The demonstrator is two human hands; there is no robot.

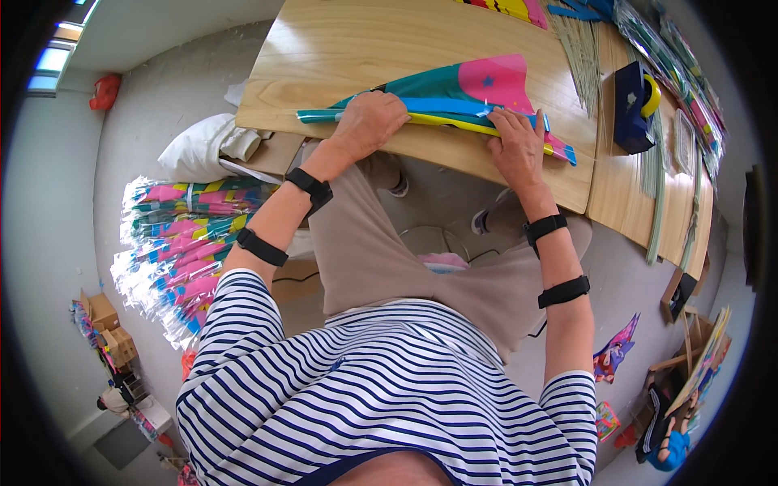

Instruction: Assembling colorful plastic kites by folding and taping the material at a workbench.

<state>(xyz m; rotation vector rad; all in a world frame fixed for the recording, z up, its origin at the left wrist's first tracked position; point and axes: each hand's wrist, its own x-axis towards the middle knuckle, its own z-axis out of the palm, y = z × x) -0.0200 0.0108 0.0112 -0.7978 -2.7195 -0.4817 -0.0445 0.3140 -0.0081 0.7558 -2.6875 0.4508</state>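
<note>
A folded kite point(478, 89) in teal, pink, blue and yellow lies across the near part of a light wooden table point(340, 49). My left hand point(369, 121) presses flat on its left half, palm down. My right hand point(517, 144) rests on its right half near the table's front edge, fingers pinching along the yellow and blue strip. Both forearms carry black straps.
A blue tape dispenser point(632, 105) with a yellow roll stands on the table to the right, beside thin green sticks point(579, 49). More packed kites point(677, 57) line the far right. On the floor left lie a bundle of wrapped kites point(174, 243) and a white bag point(203, 146).
</note>
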